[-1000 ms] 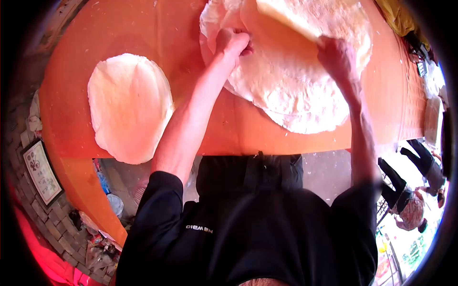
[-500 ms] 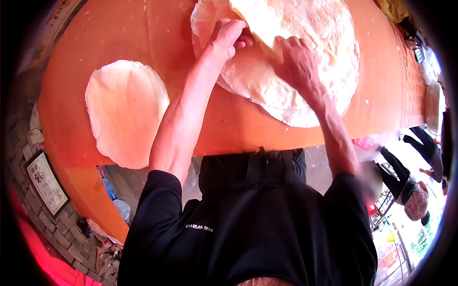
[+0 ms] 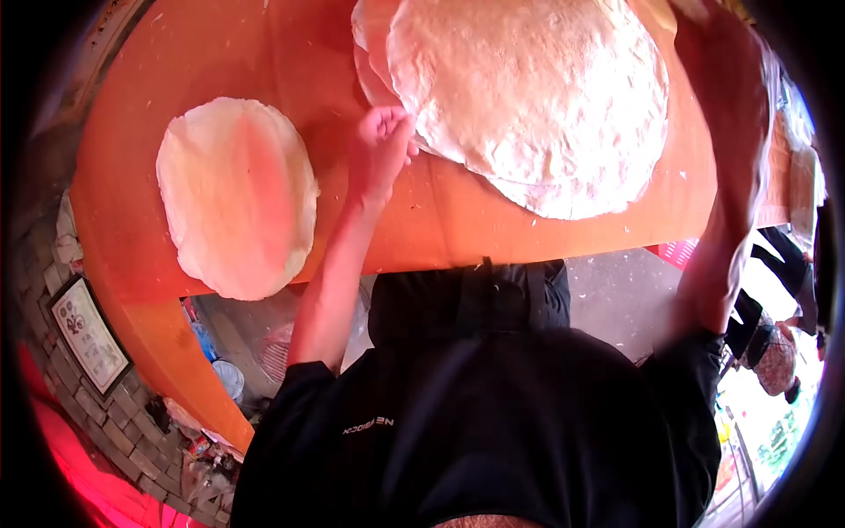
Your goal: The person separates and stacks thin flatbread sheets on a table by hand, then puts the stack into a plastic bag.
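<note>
A stack of large, thin, round flatbreads (image 3: 528, 97) lies on the orange table, its browned top sheet wrinkled and brightly lit. My left hand (image 3: 385, 141) is beside the stack's left edge, its fingers curled closed, with nothing seen in them. Far off to the upper right, my right hand (image 3: 695, 11) is at the top rim of the view. Its fingers are dark and partly cut off, so their pose is hidden. A smaller pale oval sheet (image 3: 233, 198) lies flat at the left, away from both hands.
The orange table (image 3: 440, 220) has its near edge just before my body. A framed sign (image 3: 90, 336) stands on the paving at the left. Bags and a bucket (image 3: 227, 380) sit below the table. People (image 3: 770, 352) and a red basket (image 3: 676, 253) are at the right.
My right hand has left the flatbreads and swung far to the upper right. My left hand has drawn back toward me, off the stack's folded edge. The top sheet now lies flat.
</note>
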A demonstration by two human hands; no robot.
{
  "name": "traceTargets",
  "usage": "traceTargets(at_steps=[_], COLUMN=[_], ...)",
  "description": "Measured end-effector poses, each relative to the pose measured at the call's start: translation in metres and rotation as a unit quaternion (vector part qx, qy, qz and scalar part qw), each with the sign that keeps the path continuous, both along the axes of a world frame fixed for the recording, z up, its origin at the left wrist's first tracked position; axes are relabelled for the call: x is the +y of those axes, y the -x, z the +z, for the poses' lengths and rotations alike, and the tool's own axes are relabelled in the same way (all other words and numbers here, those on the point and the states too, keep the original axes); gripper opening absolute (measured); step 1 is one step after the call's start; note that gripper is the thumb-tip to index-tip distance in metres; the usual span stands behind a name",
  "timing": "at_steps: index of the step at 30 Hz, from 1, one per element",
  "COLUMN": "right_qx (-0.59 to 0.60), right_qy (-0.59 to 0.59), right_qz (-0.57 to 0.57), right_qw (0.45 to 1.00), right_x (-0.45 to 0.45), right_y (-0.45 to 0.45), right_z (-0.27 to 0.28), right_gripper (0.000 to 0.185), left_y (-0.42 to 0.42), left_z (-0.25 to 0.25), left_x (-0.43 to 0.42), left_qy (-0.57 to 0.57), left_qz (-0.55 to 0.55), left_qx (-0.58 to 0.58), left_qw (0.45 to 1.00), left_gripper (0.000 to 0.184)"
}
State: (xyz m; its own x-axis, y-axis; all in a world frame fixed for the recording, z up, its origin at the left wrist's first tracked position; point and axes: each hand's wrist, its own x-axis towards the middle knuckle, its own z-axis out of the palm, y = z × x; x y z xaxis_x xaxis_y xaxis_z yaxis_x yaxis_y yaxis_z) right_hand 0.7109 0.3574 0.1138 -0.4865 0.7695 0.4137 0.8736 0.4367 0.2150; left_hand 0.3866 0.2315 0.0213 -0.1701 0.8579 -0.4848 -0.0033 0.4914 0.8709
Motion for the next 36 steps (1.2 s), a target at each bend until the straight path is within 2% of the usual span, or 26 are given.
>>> traceTargets(at_steps=[2, 4, 5, 7, 8, 10, 13, 14, 15, 16, 17, 19, 20, 24, 26, 27, 29, 30, 31, 33, 34, 36], right_qx=[-0.124, -0.110, -0.066, 0.000, -0.001, 0.135, 0.166, 0.133, 0.152, 0.146, 0.141, 0.153, 0.167, 0.187, 0.134, 0.153, 0.112, 0.176, 0.143, 0.251, 0.250, 0.218], right_qy=[-0.026, 0.072, 0.180, 0.379, 0.378, 0.284, 0.260, 0.312, 0.315, 0.309, 0.302, 0.309, 0.293, 0.277, 0.285, 0.317, 0.304, 0.254, 0.339, 0.246, 0.244, 0.209], right_qz=[-0.064, -0.097, -0.090, -0.090, -0.088, -0.009, 0.013, -0.009, 0.007, 0.012, 0.015, -0.009, -0.012, 0.017, 0.013, -0.011, -0.008, 0.044, 0.033, 0.047, 0.048, -0.016], right_qw=[0.990, 0.987, 0.977, 0.921, 0.921, 0.949, 0.951, 0.941, 0.937, 0.940, 0.943, 0.939, 0.941, 0.942, 0.949, 0.936, 0.946, 0.950, 0.929, 0.935, 0.936, 0.953], right_x=[-0.031, -0.050, -0.063, -0.078, -0.081, -0.094, -0.109, -0.113, -0.116, -0.115, -0.112, -0.106, -0.108, -0.115, -0.107, -0.106, -0.106, -0.111, -0.117, -0.131, -0.134, -0.134], right_y=[0.021, 0.057, 0.068, 0.084, 0.080, 0.073, 0.062, 0.062, 0.062, 0.065, 0.070, 0.082, 0.086, 0.088, 0.091, 0.099, 0.106, 0.106, 0.110, 0.111, 0.115, 0.123], right_z=[0.017, 0.007, -0.017, -0.056, -0.060, -0.061, -0.060, -0.062, -0.068, -0.067, -0.062, -0.047, -0.051, -0.070, -0.067, -0.060, -0.077, -0.081, -0.060, -0.063, -0.066, -0.070], right_gripper=[0.011, 0.015, 0.016, 0.017, 0.017, 0.007, 0.014, 0.017, 0.013, 0.011, 0.009, 0.007, 0.007, 0.009, 0.010, 0.010, 0.009, 0.011, 0.023, 0.022, 0.022, 0.022], left_y=[-0.002, -0.009, -0.011, -0.015, -0.018, -0.024, -0.031, -0.033, -0.034, -0.037, -0.038, -0.041, -0.043, -0.045, -0.046, -0.050, -0.056, -0.052, -0.051, -0.049, -0.046, -0.053], left_z=[-0.005, -0.001, 0.000, -0.001, -0.003, -0.006, -0.004, 0.002, 0.005, 0.004, 0.005, 0.010, 0.003, 0.004, 0.003, 0.002, 0.003, -0.008, -0.005, -0.001, -0.003, -0.007], left_x=[-0.011, -0.016, -0.017, -0.015, -0.017, -0.020, -0.024, -0.025, -0.028, -0.030, -0.030, -0.031, -0.031, -0.031, -0.030, -0.033, -0.029, -0.031, -0.032, -0.031, -0.030, -0.032], left_qy=[-0.013, 0.062, 0.062, 0.095, 0.111, 0.105, 0.110, 0.110, 0.116, 0.103, 0.105, 0.061, 0.053, 0.054, 0.068, 0.072, 0.023, 0.015, 0.014, 0.014, 0.017, 0.029], left_qz=[0.016, 0.033, 0.037, -0.037, -0.053, -0.047, -0.037, -0.046, -0.055, -0.040, -0.042, -0.038, 0.001, 0.030, 0.081, 0.077, 0.103, 0.074, 0.075, 0.080, 0.036, 0.056], left_qx=[-0.003, -0.094, -0.094, -0.160, -0.172, -0.181, -0.230, -0.220, -0.208, -0.135, -0.134, -0.017, -0.035, -0.012, -0.210, -0.211, -0.302, -0.335, -0.333, -0.452, -0.451, -0.426], left_qw=[1.000, 0.993, 0.993, 0.982, 0.977, 0.977, 0.966, 0.968, 0.970, 0.985, 0.984, 0.997, 0.998, 0.998, 0.972, 0.972, 0.947, 0.939, 0.940, 0.888, 0.892, 0.903], left_gripper=[0.020, 0.019, 0.019, 0.021, 0.022, 0.022, 0.022, 0.022, 0.023, 0.021, 0.021, 0.018, 0.015, 0.014, 0.012, 0.012, 0.016, 0.020, 0.020, 0.025, 0.032, 0.035])
